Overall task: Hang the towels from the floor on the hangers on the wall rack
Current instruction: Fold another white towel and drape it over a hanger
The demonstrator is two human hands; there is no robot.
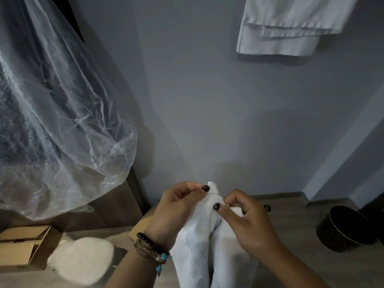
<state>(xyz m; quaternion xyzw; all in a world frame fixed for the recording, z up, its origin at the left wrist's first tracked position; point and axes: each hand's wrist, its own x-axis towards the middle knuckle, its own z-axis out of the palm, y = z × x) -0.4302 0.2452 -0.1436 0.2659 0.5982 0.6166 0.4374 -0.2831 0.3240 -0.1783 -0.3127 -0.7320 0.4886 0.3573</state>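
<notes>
I hold a white towel point(199, 246) in front of me, low in the view, and it hangs down between my arms. My left hand point(176, 206) pinches its top edge between thumb and fingers. My right hand point(245, 217) pinches the same edge just to the right, thumb on the cloth. Another white towel point(288, 23) hangs folded high on the wall at the upper right; its hanger is out of view. A further white towel point(83, 260) lies heaped on the floor at the lower left.
A garment under clear plastic point(54, 113) hangs at the left. An open cardboard box point(22, 246) sits on the floor at the lower left. A dark round bin point(345, 227) stands at the right, by the grey wall point(207, 100).
</notes>
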